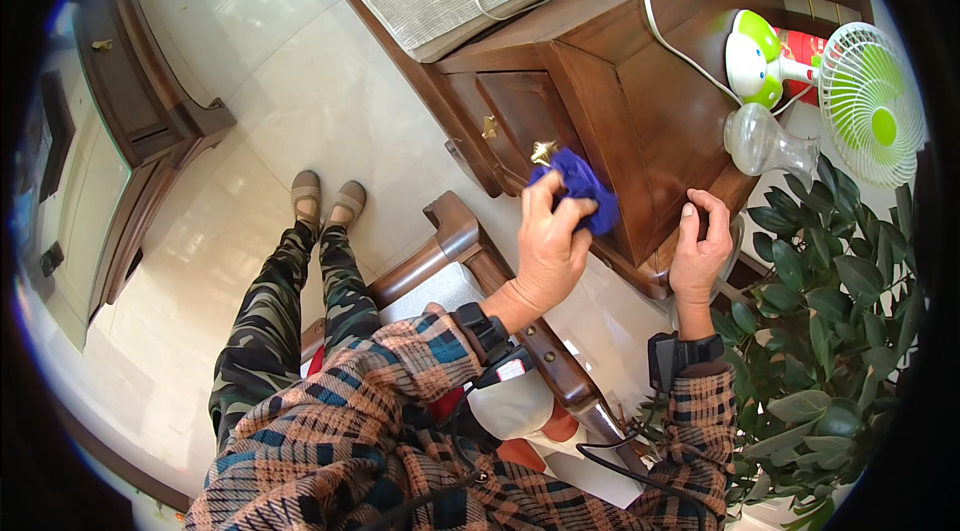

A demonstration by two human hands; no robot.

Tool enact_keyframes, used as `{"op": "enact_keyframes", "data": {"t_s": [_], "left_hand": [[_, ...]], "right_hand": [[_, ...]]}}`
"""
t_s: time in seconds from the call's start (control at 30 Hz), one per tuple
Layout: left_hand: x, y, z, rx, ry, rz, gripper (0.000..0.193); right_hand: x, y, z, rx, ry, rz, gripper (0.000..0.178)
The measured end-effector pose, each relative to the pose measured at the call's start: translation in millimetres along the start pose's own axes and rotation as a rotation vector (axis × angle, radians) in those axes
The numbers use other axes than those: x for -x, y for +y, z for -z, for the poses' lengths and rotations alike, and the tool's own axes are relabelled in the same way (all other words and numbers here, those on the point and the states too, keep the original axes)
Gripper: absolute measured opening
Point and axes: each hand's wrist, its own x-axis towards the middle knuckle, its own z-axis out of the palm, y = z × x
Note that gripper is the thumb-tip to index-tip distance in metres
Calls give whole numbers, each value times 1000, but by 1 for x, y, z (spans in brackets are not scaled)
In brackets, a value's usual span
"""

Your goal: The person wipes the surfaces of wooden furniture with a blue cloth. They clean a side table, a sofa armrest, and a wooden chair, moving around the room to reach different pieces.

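My left hand (552,249) is closed on a bunched dark-blue cloth (590,196). The cloth lies against the front of a brown wooden cabinet (640,106), right beside a gold-coloured door pull (543,152) that shows past its upper edge. A second gold pull (489,127) sits farther along the cabinet front. Over by the cabinet's near right edge is my right hand (702,249), fingers loosely curled and apart, with nothing seen in it. Whether its fingertips touch the wood I cannot tell.
On the cabinet top stand a green-and-white fan (870,106) with a trailing white cord and a clear glass vase (765,141). A leafy plant (810,331) crowds the right. A wooden armrest (565,371) runs beneath my left arm. A glass-topped table (105,201) is far left.
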Motion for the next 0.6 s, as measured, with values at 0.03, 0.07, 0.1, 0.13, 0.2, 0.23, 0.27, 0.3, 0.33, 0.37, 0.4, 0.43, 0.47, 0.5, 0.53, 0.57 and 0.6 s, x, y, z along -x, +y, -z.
{"op": "enact_keyframes", "data": {"t_s": [0.03,0.07,0.1,0.13,0.2,0.23,0.27,0.3,0.33,0.37,0.4,0.43,0.47,0.5,0.53,0.57,0.6], "left_hand": [[3,-2,-1,-16,-15,-66,35],[7,-4,-1,-12,-61,-70,35],[10,-9,-3,-1,-66,-60,35],[14,-15,-6,10,-82,-54,34],[26,-35,-12,13,-126,-103,33],[31,-48,-13,-18,-158,-86,33],[35,-63,-11,-6,-187,-10,31],[39,-79,-7,-16,-218,109,30],[42,-90,-5,-38,-305,291,30],[43,-98,0,-23,-113,371,27],[44,-105,12,-31,-27,600,25],[37,-111,30,65,15,616,22],[21,-116,50,138,-17,769,20],[2,-115,66,235,48,735,21],[-22,-112,80,330,93,730,22],[-47,-106,87,443,89,693,21],[-73,-99,88,559,111,600,21]], "right_hand": [[0,0,0,4,0,2,14],[0,0,0,1,0,8,15],[0,0,0,-1,1,13,15],[0,1,0,-1,0,14,15],[0,0,0,8,-1,5,15],[0,0,-1,-1,5,-8,15],[0,0,-1,-1,6,0,15],[0,0,-1,-8,12,0,15],[0,0,-1,-18,18,-8,14],[0,1,-1,-4,21,0,14],[0,2,-1,26,29,35,13],[0,2,0,21,20,38,13],[0,3,0,-7,22,21,13],[1,3,0,-5,15,21,13],[1,3,1,-10,12,10,13],[1,3,2,-16,16,3,13],[0,3,2,-19,21,0,13]]}}
